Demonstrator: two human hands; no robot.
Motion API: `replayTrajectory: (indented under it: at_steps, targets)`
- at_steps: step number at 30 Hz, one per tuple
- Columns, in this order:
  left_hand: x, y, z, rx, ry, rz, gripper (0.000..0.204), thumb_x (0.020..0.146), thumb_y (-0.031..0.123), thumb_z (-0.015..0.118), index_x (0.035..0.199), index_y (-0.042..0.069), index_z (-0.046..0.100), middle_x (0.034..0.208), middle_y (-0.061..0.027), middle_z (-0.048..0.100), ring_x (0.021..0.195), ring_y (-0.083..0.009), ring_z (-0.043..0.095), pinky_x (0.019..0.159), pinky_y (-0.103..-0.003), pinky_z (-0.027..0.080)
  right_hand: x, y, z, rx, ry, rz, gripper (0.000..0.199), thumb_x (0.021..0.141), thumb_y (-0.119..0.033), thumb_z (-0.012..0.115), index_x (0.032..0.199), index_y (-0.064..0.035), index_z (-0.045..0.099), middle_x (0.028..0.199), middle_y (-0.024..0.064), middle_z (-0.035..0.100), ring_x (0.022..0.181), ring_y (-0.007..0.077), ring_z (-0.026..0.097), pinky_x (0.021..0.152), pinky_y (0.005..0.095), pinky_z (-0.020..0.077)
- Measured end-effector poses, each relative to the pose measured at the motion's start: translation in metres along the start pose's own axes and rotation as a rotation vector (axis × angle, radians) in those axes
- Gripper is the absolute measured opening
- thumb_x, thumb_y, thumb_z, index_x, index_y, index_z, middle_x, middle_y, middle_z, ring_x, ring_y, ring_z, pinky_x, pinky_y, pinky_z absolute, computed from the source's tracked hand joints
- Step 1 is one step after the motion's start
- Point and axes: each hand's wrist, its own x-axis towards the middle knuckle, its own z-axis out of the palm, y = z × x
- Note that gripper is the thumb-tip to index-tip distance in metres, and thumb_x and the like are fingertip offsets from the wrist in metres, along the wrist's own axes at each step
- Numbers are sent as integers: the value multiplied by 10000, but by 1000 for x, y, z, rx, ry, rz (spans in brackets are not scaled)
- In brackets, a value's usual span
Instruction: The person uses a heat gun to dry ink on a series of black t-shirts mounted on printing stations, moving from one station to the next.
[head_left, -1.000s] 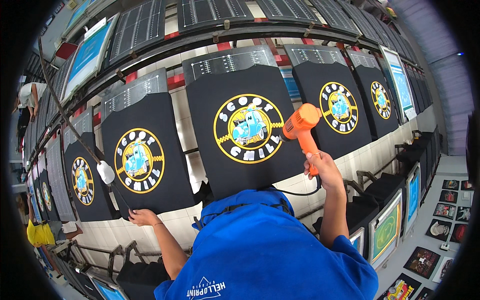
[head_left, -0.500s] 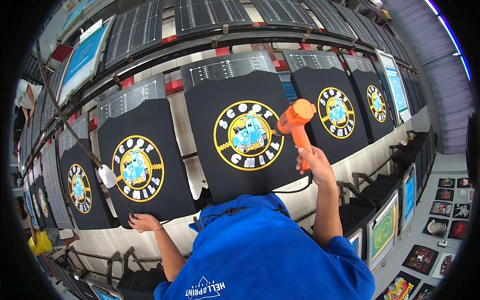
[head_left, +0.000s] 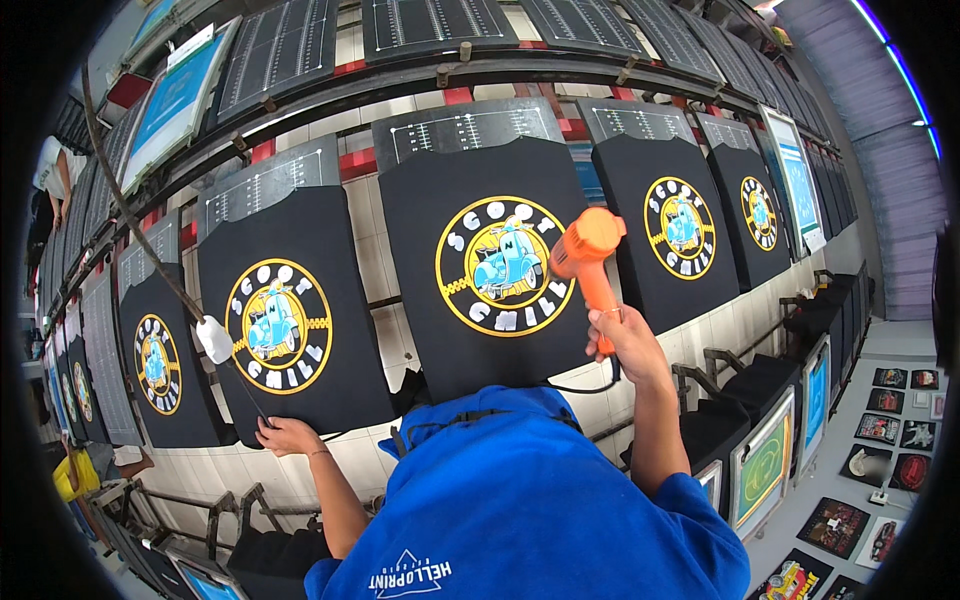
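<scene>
My right hand (head_left: pixel 630 345) is wrapped round the handle of an orange heat gun (head_left: pixel 597 285). Its blurred nozzle points left, over the right edge of a round scooter print on a black shirt panel (head_left: pixel 480 370); I cannot tell the gap between them. A black power cable (head_left: pixel 585 389) trails from the handle past my waist. Lower left, my left hand (head_left: pixel 288 437) pinches a thin black cord (head_left: pixel 245 385) that leads up to a white connector (head_left: pixel 213 340). That hand is at the bottom edge of another black shirt panel (head_left: pixel 350 350) with the same print.
More printed panels (head_left: pixel 665 215) continue along the row on both sides. A hanging cable (head_left: pixel 140 235) comes down to the connector. Behind runs a metal rail (head_left: pixel 380 85) with bare dark boards (head_left: pixel 435 25). Framed screens (head_left: pixel 765 460) stand at right. Another person (head_left: pixel 57 170) is far left.
The heat gun has shifted slightly left and down relative to the print, its nozzle now further over the ring. The whole view has moved a little. My left hand keeps its grip on the cord.
</scene>
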Motion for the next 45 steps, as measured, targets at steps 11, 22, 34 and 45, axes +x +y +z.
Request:
replayTrajectory:
  at_steps: [11,22,34,45]
  targets:
    - [-2,7,-6,-14,-15,-16,361,976,260,433,1244,82,598,1411,-184,439,1250,-363,420,1050,-475,282,-25,2,14,-4,-137,82,284,904,-267,644,997,-16,549,705,17,566,602,118,609,499,242,472]
    - [-2,4,-3,-3,-15,1,360,977,268,440,1249,85,587,1420,-192,423,1278,-359,409,1056,-478,284,-5,0,66,-17,-345,80,230,928,-257,612,984,-50,527,736,8,554,623,95,580,529,233,456]
    - [-3,11,-8,-28,-34,-4,369,975,257,436,1259,64,572,1413,-203,415,1284,-365,397,1060,-484,273,42,-21,83,-57,-181,-97,294,922,-280,633,1017,-12,555,751,13,564,608,89,575,489,225,453]
    - [-5,20,-15,-39,-36,-45,361,973,253,440,1244,66,589,1426,-192,413,1283,-362,395,1062,-483,273,59,-33,38,-13,-84,-129,206,932,-229,620,961,-34,562,696,1,556,577,87,572,468,214,445]
